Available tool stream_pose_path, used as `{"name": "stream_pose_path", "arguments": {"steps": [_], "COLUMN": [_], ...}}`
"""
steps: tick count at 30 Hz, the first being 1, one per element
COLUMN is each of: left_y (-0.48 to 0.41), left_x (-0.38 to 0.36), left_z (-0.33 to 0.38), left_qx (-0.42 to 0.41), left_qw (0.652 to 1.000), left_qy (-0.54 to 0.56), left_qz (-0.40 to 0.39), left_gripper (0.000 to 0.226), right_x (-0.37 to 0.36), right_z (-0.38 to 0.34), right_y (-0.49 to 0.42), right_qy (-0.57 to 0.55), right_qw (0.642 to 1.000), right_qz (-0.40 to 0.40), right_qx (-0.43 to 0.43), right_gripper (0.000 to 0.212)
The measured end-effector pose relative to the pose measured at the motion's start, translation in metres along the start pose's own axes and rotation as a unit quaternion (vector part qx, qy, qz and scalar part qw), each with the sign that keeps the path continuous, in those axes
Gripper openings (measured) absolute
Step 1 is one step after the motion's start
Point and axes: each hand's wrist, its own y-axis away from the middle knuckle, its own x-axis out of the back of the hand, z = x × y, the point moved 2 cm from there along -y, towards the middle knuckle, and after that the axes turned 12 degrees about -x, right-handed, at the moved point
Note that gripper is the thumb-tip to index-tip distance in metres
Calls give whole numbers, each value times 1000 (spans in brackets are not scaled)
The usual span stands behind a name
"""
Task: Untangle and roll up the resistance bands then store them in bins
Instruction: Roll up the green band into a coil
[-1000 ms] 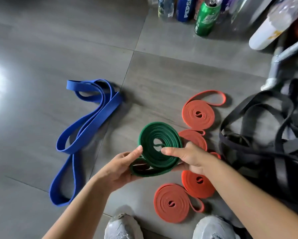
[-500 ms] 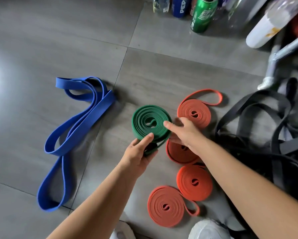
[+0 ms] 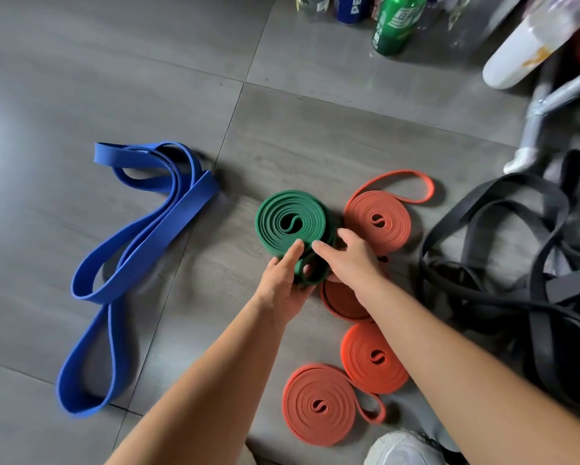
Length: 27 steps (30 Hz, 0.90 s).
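Observation:
A green resistance band point(image 3: 275, 229), rolled into a flat coil, lies on the grey floor tiles. My left hand point(image 3: 281, 283) grips its near edge, thumb on top of the coil and fingers under the loose tail loop. My right hand point(image 3: 352, 260) holds the coil's near right edge, thumb and fingers curled over it. A blue band point(image 3: 141, 243) lies unrolled in long loops to the left. Orange rolled bands lie to the right: one point(image 3: 379, 223) beside the green coil, one point(image 3: 342, 300) partly hidden under my right wrist, and two point(image 3: 375, 357) point(image 3: 318, 404) nearer me. No bin is in view.
A tangled pile of black bands point(image 3: 550, 330) fills the right side. Bottles and cans, one of them green point(image 3: 395, 25), stand along the far edge. A white object point(image 3: 530, 52) and a metal leg point(image 3: 533, 129) are at the far right. My shoe point(image 3: 402, 448) shows at the bottom.
Both hands carried the green coil away from me and lowered it from tilted in the air to flat on the floor beside the far orange roll.

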Motion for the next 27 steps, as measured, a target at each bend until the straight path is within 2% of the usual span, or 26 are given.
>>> {"name": "stream_pose_path", "arguments": {"steps": [3,7,11,15,18,21,23,25,26,27], "left_y": [0,-1,-3,3,5,4,3,3,2,0], "left_x": [5,14,25,16,9,6,6,7,8,10], "left_z": [3,5,11,3,-2,2,2,1,2,2], "left_qx": [6,0,-11,25,44,27,-2,-38,-59,-76], "left_qw": [1000,1000,997,995,996,998,993,974,958,934], "left_qy": [-10,-28,-80,-94,-67,-42,-104,-204,-258,-322], "left_qz": [1,1,22,21,35,38,51,86,110,136], "left_gripper": [45,39,13,28,44,36,21,16,21,32], "right_x": [-7,-12,-7,-15,-17,-15,-16,-19,-19,-20], "right_z": [0,7,11,-1,-6,-7,-4,1,4,6], "right_y": [5,6,10,23,34,36,35,35,35,35], "right_qy": [-75,-109,-21,41,80,86,88,77,76,81], "right_qw": [996,991,998,999,995,995,994,996,996,994], "right_qz": [-35,-64,-24,31,51,46,42,36,30,26], "right_qx": [-33,-46,-45,4,22,37,37,38,48,65], "right_gripper": [74,56,51,17,23,21,15,58,78,87]}}
